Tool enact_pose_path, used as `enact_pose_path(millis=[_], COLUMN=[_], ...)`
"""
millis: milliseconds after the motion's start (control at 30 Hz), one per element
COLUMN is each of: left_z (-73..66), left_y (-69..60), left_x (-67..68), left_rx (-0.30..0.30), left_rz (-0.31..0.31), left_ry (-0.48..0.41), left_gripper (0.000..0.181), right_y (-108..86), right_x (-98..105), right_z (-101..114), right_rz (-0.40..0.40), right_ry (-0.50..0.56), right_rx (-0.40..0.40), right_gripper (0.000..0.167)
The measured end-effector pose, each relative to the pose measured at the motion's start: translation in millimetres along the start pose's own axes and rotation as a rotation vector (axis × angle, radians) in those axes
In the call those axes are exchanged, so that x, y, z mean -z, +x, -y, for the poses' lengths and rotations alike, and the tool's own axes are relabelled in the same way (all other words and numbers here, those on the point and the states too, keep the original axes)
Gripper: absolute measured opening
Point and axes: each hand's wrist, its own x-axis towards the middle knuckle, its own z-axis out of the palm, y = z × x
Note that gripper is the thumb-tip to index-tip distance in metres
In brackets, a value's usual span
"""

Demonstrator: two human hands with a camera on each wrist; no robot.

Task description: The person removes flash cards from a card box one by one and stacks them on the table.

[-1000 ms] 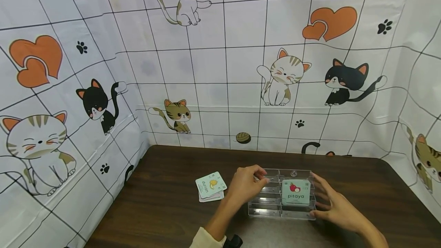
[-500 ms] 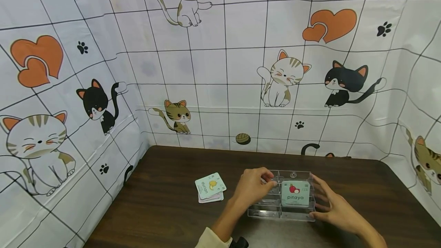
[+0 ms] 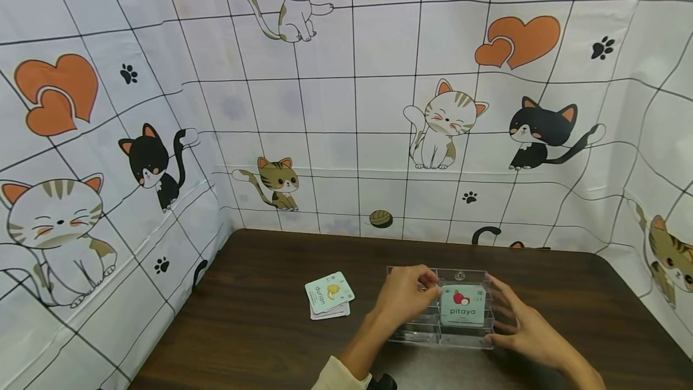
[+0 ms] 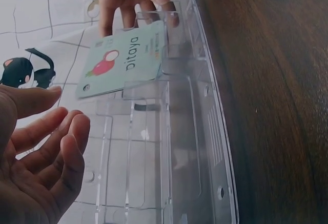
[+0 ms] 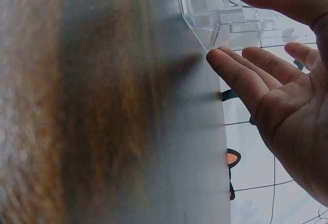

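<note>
A clear plastic tiered rack (image 3: 414,337) with two columns of slots stands on the table. A mint-green card (image 3: 463,313) marked "pitaya" leans in its right column. Over the left column is my left hand (image 3: 405,298), its fingers loosely bent; in the left wrist view nothing lies between thumb and fingers. My right hand (image 3: 533,330) is at the rack's right side, with the thumb near the front corner and the fingers stretched along the side. Whether every fingertip touches the plastic, I cannot tell. The left hand hides part of the left column.
Left of the rack lies a small loose pile of cards (image 3: 329,292), with a "durian" card on top. Dark wood table (image 3: 260,318) surrounds them. A cat-print sheet (image 3: 325,107) hangs behind and along the sides.
My left hand has moved right and slightly nearer across the rack's left column. The right hand, the rack and the cards have stayed in place.
</note>
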Motion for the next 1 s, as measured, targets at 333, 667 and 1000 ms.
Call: enact_pose_path(millis=[333,667,1000], left_z=[-2.3,-5.6,-11.8], left_y=[3.8,6.4,9.4], left_x=[-8.5,-13.6,-25.4], left_rx=[-0.007,-0.040,-0.017], left_rz=[-0.001,-0.023,-0.023], left_ry=[0.085,0.178,0.304], left_gripper=[0.014,0.010,0.013], right_y=[1.4,1.5,-0.2], right_x=[-0.3,0.5,-0.2], right_z=[0.9,2.4,2.7], right_rz=[0.009,-0.003,-0.007], right_ry=[0.023,0.016,0.017], right_rx=[-0.004,0.010,-0.005], right_gripper=[0.128,0.126,0.127])
